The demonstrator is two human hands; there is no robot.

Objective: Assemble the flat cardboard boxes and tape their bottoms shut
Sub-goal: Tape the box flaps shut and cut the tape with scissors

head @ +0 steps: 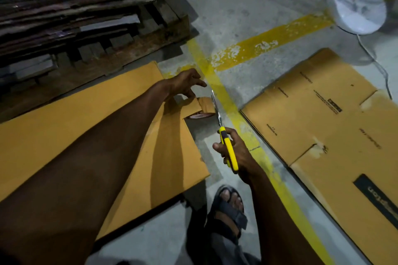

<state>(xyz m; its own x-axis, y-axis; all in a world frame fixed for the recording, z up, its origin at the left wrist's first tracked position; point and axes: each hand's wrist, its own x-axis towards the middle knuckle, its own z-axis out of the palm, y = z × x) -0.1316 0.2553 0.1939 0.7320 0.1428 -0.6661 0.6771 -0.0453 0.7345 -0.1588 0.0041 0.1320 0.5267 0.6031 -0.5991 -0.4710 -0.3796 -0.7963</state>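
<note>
Gripping knife (228, 148), right hand (239, 150) aims blade beside left hand (186, 84), half-curled at box (86, 127) edge, hold unclear; likely cutting tape (199, 116).

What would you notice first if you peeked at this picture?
Your eye goes first to the bright yellow-handled cutting tool, gripped by the right hand in the middle. Its blade points up at the edge of the big brown cardboard box on the left, where the left hand reaches over. Next come the yellow floor lines and the printed flat cardboard lying on the right.
</note>
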